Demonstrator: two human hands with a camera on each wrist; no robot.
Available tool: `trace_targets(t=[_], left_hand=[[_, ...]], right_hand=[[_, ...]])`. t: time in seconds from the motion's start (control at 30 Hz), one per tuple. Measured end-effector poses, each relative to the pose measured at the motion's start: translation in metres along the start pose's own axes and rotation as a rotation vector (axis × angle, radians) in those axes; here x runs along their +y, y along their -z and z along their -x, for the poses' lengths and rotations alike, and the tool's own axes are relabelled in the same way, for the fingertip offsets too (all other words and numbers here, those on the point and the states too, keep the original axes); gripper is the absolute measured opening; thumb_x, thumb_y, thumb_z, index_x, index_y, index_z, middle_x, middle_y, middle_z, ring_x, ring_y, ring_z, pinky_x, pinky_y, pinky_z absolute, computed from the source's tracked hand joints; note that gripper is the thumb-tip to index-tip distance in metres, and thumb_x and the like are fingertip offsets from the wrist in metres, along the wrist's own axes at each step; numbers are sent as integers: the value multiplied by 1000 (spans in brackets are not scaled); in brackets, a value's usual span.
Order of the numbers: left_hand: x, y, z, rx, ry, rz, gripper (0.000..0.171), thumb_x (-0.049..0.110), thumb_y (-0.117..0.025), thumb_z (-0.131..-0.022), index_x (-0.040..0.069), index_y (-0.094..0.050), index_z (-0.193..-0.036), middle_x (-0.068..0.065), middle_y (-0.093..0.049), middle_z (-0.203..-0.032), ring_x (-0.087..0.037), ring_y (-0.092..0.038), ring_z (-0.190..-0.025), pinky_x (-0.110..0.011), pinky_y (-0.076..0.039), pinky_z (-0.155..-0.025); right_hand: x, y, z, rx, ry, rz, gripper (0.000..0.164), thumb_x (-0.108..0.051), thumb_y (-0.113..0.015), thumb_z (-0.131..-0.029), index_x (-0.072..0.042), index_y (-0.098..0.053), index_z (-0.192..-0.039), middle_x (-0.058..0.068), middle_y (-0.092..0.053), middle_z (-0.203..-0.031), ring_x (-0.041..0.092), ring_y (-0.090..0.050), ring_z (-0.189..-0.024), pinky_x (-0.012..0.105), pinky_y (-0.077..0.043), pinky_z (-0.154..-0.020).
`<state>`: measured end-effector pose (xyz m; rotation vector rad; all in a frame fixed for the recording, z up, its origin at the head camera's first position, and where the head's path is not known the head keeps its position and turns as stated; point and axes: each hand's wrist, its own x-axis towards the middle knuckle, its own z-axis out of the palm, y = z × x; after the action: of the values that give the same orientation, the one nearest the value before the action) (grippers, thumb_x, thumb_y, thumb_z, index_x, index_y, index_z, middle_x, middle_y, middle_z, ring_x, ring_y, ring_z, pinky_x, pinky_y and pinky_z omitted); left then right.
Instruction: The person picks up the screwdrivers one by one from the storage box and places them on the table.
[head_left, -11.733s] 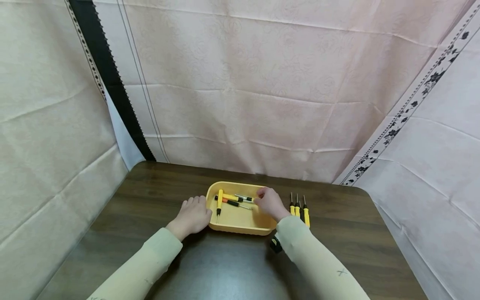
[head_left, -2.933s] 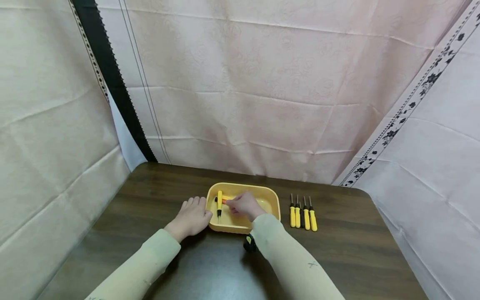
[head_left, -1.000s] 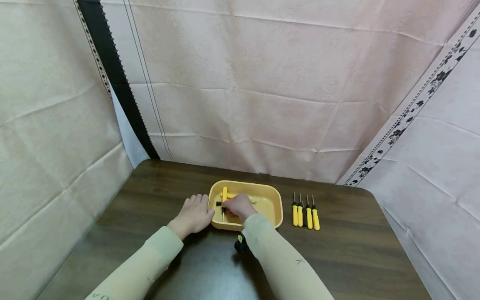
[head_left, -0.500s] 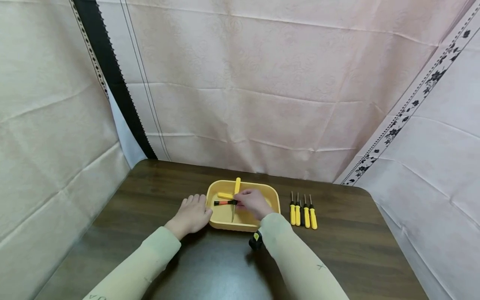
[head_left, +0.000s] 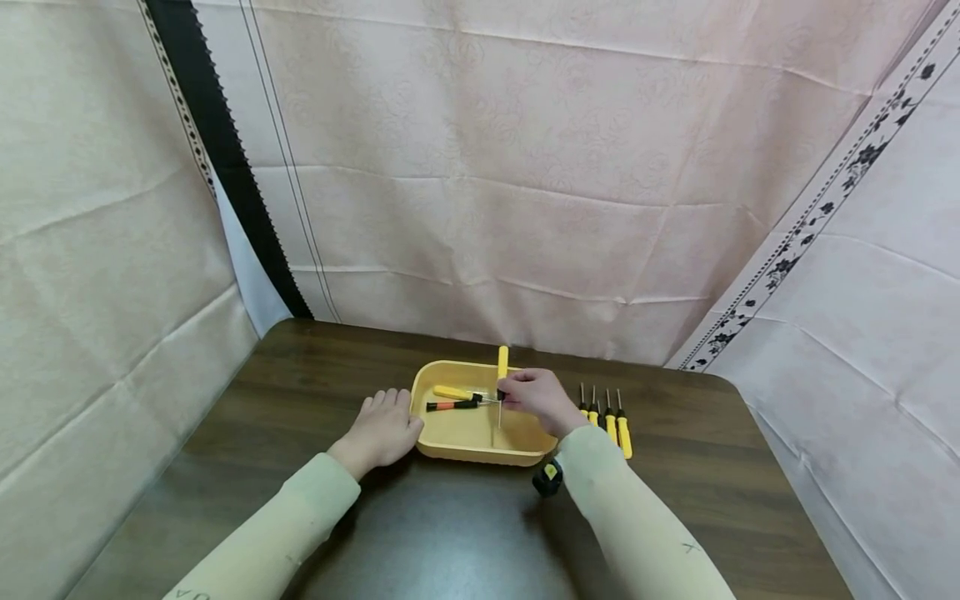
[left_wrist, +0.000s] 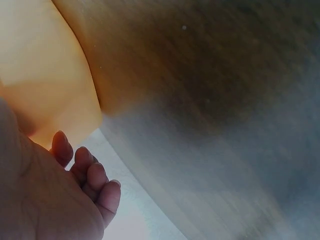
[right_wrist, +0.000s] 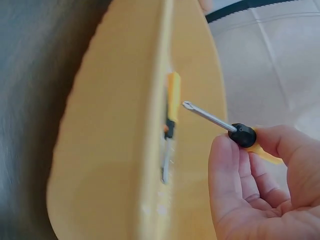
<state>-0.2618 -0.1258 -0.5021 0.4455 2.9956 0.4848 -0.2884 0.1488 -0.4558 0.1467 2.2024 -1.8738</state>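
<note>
While the left hand (head_left: 381, 429) rests, fingers relaxed, against the left end of the yellow tray (head_left: 457, 435), the right hand (head_left: 538, 398) pinches a screwdriver (head_left: 503, 362).
Thumb and fingers grip its black collar, yellow handle up, shaft pointing down over the tray; inside lie a yellow-handled driver (head_left: 452, 392) and an orange-and-black driver (head_left: 452, 406), close together. Right of the tray, a screwdriver row (head_left: 611, 427) lies on the dark table (head_left: 465, 533); pale cloth (head_left: 480, 208) hangs beyond.

The tray (head_left: 450, 433) is yellow, the table (head_left: 337, 350) dark brown with wood grain. The tray's right-hand screwdriver (head_left: 503, 363) is yellow, black and silver; the near-left screwdriver (head_left: 452, 406) pairs orange-red with black. The far cloth (head_left: 487, 233) is pale pink, its white right border (head_left: 827, 207) black-flowered.
</note>
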Motion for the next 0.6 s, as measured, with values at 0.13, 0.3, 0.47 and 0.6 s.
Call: trace_targets(t=[0.13, 0.3, 0.47, 0.6], left_hand=[[-1, -1, -1, 6, -3, 2, 28, 32, -41, -94, 7, -48, -105, -5, -42, -91, -24, -36, -86, -42, -30, -78], [-3, -2, -1, 19, -4, 0, 26, 30, -41, -94, 7, -48, -105, -5, -42, -91, -25, -36, -85, -41, -30, -77], [-3, -3, -2, 21, -12, 6, 26, 30, -41, -94, 7, -48, -105, -5, -41, -90, -24, -36, -84, -41, -30, -77], [-1, -3, -1, 20, -10, 8, 26, 30, -40, -94, 7, -47, -104, -5, -41, -90, -24, -36, -84, -41, -30, -77]], right_hand=[[-8, 20, 6, 26, -5, -5, 25, -12, -69, -89, 4, -63, -107, 18, -64, -105, 30, -67, -90, 45, -50, -86], [-9, 48, 14, 57, -28, 39, 28, -14, -68, -90, 3, -62, -112, 19, -62, -110, 31, -65, -98, 40, -52, -84], [-1, 75, 20, 79, -36, 81, 35, -20, -68, -90, 3, -60, -116, 19, -60, -113, 26, -65, -96, 40, -51, -86], [4, 92, 25, 83, -38, 92, 39, -22, -68, -91, 4, -59, -118, 19, -59, -115, 24, -65, -95, 44, -48, -91]])
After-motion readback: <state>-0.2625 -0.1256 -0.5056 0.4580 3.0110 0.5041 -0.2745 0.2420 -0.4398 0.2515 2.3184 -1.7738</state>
